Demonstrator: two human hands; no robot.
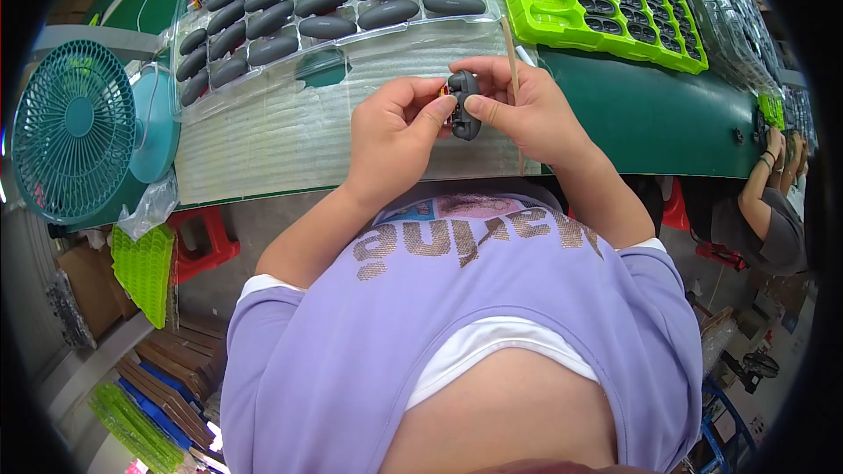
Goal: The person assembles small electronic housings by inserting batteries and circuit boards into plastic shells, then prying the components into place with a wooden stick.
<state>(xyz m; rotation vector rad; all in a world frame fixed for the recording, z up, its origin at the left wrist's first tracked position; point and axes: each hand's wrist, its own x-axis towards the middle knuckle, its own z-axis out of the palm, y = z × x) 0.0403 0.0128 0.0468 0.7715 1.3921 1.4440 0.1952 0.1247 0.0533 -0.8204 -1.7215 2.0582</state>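
Note:
Over the near part of the table, both hands meet on a small dark grey oval plastic casing (pixel 465 107). It stands on end, with rounded hollows along the side facing left. My left hand (pixel 395 127) is closed, its thumb and fingertips pressed on the casing's left side, where a bit of red and yellow shows. My right hand (pixel 531 114) pinches the casing from the right, thumb on the near face and forefinger curled over the top. What lies under the fingertips is hidden. Beyond the hands, a clear tray (pixel 290 60) holds rows of similar dark grey oval casings (pixel 390 12).
A lime green tray (pixel 544 31) with black shell parts stands at the far right, beside stacked clear trays (pixel 729 17). A teal fan (pixel 79 114) stands on the left. Pale foam sheet (pixel 263 145) covers part of the green table (pixel 632 114). A co-worker's arm (pixel 757 184) reaches in at right.

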